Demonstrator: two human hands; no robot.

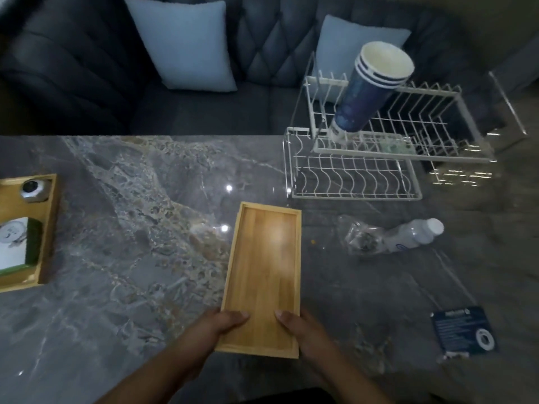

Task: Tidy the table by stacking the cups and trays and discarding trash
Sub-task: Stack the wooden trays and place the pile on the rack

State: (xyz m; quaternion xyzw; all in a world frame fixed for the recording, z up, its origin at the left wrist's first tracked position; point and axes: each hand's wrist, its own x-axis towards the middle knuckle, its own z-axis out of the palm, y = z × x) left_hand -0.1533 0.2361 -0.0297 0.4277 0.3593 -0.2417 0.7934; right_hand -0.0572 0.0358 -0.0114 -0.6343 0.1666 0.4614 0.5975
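A long wooden tray (264,266) lies in the middle of the grey marble table (116,258), empty. My left hand (217,328) grips its near left corner and my right hand (300,329) grips its near right corner, thumbs resting inside the tray. A second wooden tray (48,228) sits at the left edge and holds a metal lid and a white item. A stack of blue paper cups (367,91) leans in a white wire dish rack (364,182) at the back right. A crushed clear plastic bottle (390,236) with a white cap lies right of the tray.
A dark blue leaflet with a white ring on it (463,330) lies near the front right. Behind the table stands a dark tufted sofa (73,68) with two pale blue cushions (183,42). A clear acrylic stand (507,103) is at the far right.
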